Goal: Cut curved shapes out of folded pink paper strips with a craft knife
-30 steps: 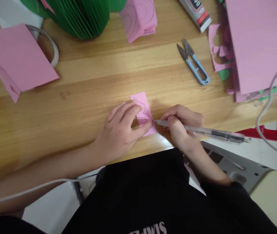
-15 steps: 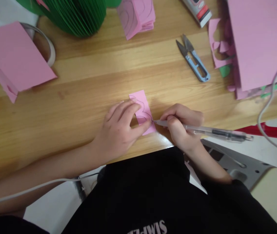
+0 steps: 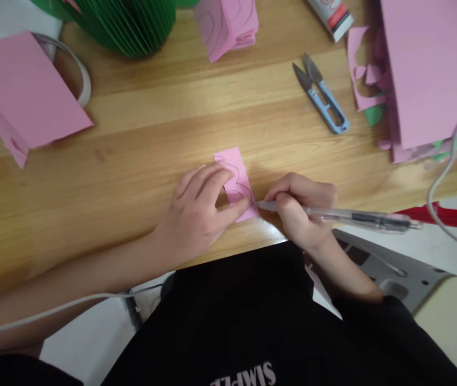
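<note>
- Pink paper [image 3: 233, 169] lies flat near the wooden table's [image 3: 152, 134] front edge, within easy reach of both hands
- Left hand [image 3: 196, 214] grasps nothing: its spread fingers press the paper down so it cannot slide
- Right hand [image 3: 303, 206] pinches a pen [image 3: 353, 217], whose tip meets the drawn curved outline
- Blue snips [image 3: 322, 99] lie well apart, farther back

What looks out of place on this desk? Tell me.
Nothing spilled or damaged. Pink offcuts lie heaped at the right, and the snips beside them lie with blades open. The right hand holds the pen normally.
</note>
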{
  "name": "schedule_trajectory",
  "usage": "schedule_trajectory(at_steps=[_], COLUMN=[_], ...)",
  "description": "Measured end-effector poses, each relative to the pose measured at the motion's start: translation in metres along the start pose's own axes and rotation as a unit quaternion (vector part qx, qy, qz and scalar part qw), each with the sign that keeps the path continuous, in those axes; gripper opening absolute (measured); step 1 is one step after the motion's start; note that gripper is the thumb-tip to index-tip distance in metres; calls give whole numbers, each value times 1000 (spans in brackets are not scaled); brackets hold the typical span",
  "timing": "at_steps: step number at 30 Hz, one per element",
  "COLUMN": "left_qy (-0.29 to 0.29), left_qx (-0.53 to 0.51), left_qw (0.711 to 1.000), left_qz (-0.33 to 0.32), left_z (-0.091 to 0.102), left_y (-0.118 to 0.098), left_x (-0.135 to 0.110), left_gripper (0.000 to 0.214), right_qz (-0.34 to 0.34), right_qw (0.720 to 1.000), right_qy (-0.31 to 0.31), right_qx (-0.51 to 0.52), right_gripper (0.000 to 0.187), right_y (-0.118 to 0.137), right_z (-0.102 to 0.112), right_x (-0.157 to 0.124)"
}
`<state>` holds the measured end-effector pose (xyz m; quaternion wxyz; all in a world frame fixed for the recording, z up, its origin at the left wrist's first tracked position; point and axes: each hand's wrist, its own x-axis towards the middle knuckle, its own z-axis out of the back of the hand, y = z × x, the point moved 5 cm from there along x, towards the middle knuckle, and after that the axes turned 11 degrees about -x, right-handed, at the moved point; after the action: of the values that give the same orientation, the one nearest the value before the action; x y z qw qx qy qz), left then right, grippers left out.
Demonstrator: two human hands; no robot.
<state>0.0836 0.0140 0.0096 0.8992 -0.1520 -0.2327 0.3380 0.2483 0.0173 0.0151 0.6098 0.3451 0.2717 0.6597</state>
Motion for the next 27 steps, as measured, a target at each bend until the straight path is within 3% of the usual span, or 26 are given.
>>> schedule_trajectory(at_steps=[17,27], left_qy=[15,-14], left_qx=[-33,-52], left_qw=[999,998], left_qz=[-6,13], left_z=[1,-1], left_y=[3,4], left_x=[0,0], left_gripper=[15,17], right_qz=[16,72], right_qw=[999,996], right_qy=[4,43], right_qx=[32,15], right_gripper=[23,21], right_y=[1,17], right_z=[1,-9], right_x=[-6,-13])
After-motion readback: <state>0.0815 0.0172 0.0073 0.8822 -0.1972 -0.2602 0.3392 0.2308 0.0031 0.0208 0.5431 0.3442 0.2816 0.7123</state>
